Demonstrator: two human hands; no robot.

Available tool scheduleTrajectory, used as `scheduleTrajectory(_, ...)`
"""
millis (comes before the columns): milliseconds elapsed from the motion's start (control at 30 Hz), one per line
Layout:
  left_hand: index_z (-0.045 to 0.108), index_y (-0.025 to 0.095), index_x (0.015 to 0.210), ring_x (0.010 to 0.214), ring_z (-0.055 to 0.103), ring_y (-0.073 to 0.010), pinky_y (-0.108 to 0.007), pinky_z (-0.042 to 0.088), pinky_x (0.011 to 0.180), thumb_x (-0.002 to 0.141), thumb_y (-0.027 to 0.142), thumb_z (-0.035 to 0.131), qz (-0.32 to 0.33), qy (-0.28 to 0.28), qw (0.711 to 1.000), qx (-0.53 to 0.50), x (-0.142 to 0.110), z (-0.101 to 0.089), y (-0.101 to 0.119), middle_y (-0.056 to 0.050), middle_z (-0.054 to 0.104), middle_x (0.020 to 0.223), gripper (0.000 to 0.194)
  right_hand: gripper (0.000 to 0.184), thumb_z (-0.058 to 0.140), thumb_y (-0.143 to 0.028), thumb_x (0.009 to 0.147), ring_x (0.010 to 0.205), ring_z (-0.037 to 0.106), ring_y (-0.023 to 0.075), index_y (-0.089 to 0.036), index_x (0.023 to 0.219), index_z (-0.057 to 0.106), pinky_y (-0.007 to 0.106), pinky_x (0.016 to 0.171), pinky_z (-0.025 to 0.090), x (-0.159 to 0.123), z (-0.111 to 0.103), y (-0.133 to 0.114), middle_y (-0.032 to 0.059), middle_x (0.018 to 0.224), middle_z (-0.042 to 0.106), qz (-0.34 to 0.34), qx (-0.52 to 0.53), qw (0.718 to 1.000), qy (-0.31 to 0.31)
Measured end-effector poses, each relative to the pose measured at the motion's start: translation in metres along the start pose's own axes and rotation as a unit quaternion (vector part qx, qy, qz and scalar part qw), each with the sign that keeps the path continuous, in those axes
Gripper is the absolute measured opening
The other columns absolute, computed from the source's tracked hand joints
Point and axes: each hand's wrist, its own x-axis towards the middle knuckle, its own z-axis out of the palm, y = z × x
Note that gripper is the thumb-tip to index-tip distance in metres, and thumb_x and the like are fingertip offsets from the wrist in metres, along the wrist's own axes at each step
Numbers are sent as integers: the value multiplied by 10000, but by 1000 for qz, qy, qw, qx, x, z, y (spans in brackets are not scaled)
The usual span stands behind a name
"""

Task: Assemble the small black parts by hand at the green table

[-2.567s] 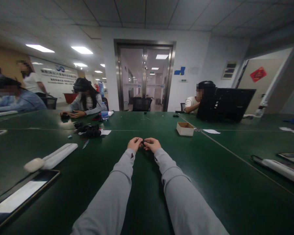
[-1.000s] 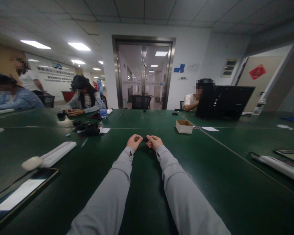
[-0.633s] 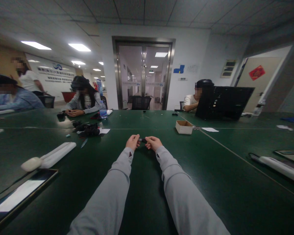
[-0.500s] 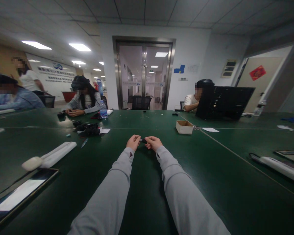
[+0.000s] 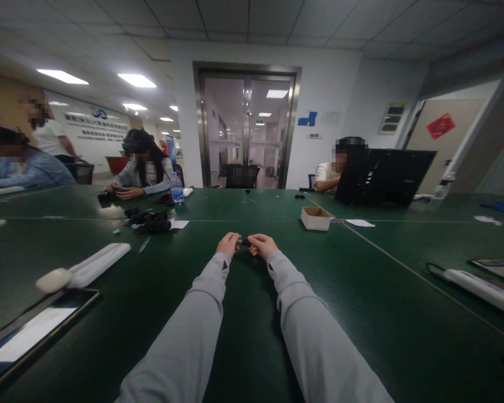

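Note:
Between my two hands, just above the green table (image 5: 252,313), is a small dark piece (image 5: 244,242) with a lighter grey end toward the left. Its exact kind is too small to make out. My left hand (image 5: 227,245) is closed in a pinch at the grey end. From the other side, the fingers of my right hand (image 5: 264,245) are closed on the black end. Fingertips on both sides hide part of the piece.
An open cardboard box (image 5: 316,219) stands to the right, beyond my hands. On the left lie a phone (image 5: 33,336), a white long object (image 5: 101,266) and black gear (image 5: 151,219). A water bottle (image 5: 177,188) and a monitor (image 5: 386,176) stand farther off; people sit across the table.
The dark piece now lies more level between my fingers, and its grey end looks closer to my left fingertips. Both hands stay almost in place.

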Motion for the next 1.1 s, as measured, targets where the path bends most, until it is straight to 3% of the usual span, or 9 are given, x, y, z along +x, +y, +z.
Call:
scheduleTrajectory(167, 599, 182, 783, 507, 484, -90, -192, 363, 476, 661, 234, 460, 22, -6, 1000, -15, -1, 1, 1, 6, 567, 610, 192, 162, 623, -233, 712, 357, 505, 65, -106, 769, 539, 133, 341, 420, -1, 0, 0, -5, 420, 557, -3, -2, 1000, -2)
scheduleTrajectory(333, 604, 174, 778, 483, 458, -95, -207, 359, 506, 709, 300, 420, 37, -9, 999, 10, -2, 0, 2, 26, 490, 496, 233, 192, 637, -251, 700, 355, 505, 65, -104, 779, 542, 135, 339, 420, 1, -1, 2, -7, 425, 559, -1, -6, 1000, -3)
scheduleTrajectory(433, 594, 169, 801, 524, 477, -88, -202, 366, 537, 673, 240, 444, 44, -7, 999, 7, -1, 0, 1, 23, 531, 571, 209, 216, 651, -271, 685, 350, 500, 64, -105, 776, 546, 135, 334, 415, 2, -1, 3, -12, 421, 554, -1, -6, 1000, -2)
scheduleTrajectory(533, 591, 172, 810, 487, 461, -88, -204, 350, 504, 684, 260, 426, 22, -13, 1000, -1, 0, 0, 0, 26, 521, 549, 226, 220, 651, -276, 684, 345, 496, 62, -106, 777, 547, 135, 334, 415, 2, -1, 3, -12, 423, 556, -1, -3, 1000, -4)
scheduleTrajectory(867, 594, 159, 798, 412, 398, -89, -207, 315, 457, 719, 313, 390, 34, -17, 999, -3, -4, -1, 5, 44, 426, 430, 267, 172, 627, -242, 712, 353, 502, 68, -106, 775, 543, 139, 338, 418, 2, -2, 2, 2, 430, 564, 5, -2, 1000, -7)
scheduleTrajectory(1000, 589, 165, 839, 442, 424, -83, -202, 341, 493, 680, 236, 429, 27, -19, 999, -3, -3, 0, 4, 41, 472, 480, 237, 173, 631, -237, 708, 354, 503, 71, -102, 780, 549, 142, 337, 416, 0, -1, 0, 1, 428, 560, 6, 1, 1000, -4)
scheduleTrajectory(1100, 596, 164, 820, 464, 442, -93, -207, 350, 503, 714, 282, 404, 36, -26, 999, -1, -2, 0, 3, 31, 475, 476, 250, 179, 633, -241, 707, 357, 505, 71, -102, 784, 551, 145, 340, 420, 0, 0, 0, 2, 433, 561, 9, 3, 1000, -3)
